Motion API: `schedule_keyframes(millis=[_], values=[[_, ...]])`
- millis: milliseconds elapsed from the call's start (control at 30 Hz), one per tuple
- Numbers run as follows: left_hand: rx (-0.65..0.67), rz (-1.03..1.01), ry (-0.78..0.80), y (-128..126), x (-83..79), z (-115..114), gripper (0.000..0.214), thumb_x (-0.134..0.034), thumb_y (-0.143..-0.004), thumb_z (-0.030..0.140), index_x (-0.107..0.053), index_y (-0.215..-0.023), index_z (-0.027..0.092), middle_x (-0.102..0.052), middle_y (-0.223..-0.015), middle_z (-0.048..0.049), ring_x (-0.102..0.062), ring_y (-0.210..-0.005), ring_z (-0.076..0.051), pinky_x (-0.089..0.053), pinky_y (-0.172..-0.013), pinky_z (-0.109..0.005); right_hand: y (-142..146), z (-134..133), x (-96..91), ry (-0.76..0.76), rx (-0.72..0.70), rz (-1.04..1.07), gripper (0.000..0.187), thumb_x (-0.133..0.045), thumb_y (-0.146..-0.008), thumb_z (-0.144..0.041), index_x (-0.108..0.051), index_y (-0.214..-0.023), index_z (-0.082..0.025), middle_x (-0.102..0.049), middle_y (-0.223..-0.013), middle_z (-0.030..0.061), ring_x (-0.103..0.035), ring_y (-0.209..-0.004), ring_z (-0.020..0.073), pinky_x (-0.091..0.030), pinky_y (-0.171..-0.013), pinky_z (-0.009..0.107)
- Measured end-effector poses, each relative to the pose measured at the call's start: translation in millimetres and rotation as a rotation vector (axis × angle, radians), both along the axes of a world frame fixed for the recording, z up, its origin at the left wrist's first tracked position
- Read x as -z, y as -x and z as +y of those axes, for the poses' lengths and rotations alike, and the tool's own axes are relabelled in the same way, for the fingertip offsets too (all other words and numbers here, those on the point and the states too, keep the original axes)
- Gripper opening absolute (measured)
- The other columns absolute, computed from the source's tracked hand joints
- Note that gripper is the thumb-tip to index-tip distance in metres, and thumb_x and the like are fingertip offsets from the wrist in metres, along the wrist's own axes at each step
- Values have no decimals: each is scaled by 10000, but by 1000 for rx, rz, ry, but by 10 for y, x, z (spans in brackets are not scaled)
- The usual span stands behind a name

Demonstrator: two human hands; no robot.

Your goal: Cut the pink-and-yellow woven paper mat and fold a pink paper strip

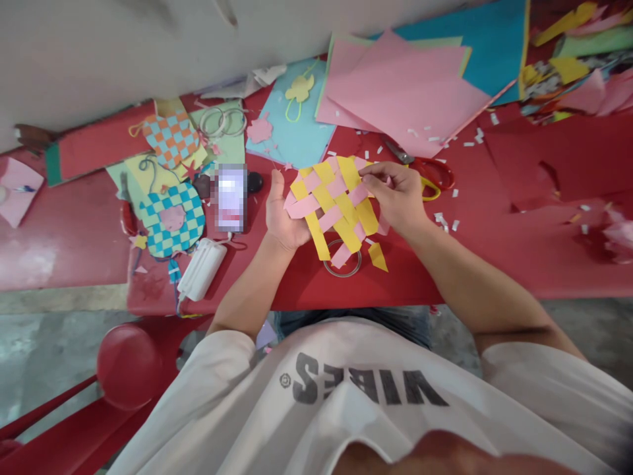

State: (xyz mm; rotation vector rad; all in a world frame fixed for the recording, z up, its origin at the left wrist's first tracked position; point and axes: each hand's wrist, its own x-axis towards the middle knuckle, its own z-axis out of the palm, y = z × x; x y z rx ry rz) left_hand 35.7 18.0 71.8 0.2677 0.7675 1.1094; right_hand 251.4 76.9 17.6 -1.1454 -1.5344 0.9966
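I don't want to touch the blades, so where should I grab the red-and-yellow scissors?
Best by the red handle loop, coming from the right: the scissors lie with blades pointing far left, and the right hand partly covers the yellow loop.

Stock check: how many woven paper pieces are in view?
3: yellow-pink piece held centrally, teal-pale piece and orange-blue piece to its left. Others may be hidden.

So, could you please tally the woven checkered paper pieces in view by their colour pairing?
Pink-and-yellow piece, held: 1
Orange-and-pale-blue piece: 1
Teal-and-cream piece: 1
Total: 3
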Motion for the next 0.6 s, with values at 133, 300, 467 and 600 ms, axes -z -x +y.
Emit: schedule_keyframes(millis=[133, 300, 467, 600], values=[[62, -74, -21, 16, 19, -17, 1002, -238, -994, 911, -548, -1633, 204, -636, -1654, -88, -338, -1715, -419, -383, -1358, -677, 1, -2, 3, -27, 3, -29, 151, -734, -925, -223, -841, -1016, -277, -824, -994, 10, -743, -886, 209, -581, -796, 388], [6, -12, 27, -48, -30, -38, 999, -229, -995, 906, -559, -1630, 209, -625, -1661, -101, -300, -1728, -431, -330, -1380, -683, 11, -6, -15, -26, 20, -42, 97, -746, -911, -237, -823, -959, -269, -826, -981, 17, -766, -918, 231, -608, -843, 422], [-11, 33, 61, -105, -90, -40, 932, -226, -1028, 855, -579, -1614, 221, -667, -1619, -96, -309, -1729, -407, -348, -1372, -673, 13, -4, -33, -34, 32, -43, 79, -749, -896, -225, -809, -926, -266, -821, -955, 19, -757, -893, 227, -600, -821, 419], [0, 11, 51, -100, -76, -44, 953, -260, -1013, 876, -586, -1605, 204, -663, -1622, -111, -301, -1728, -422, -338, -1379, -664, 13, -9, -57, -22, 35, -51, 68, -760, -895, -221, -802, -931, -260, -812, -950, 24, -741, -868, 218, -587, -801, 411]])
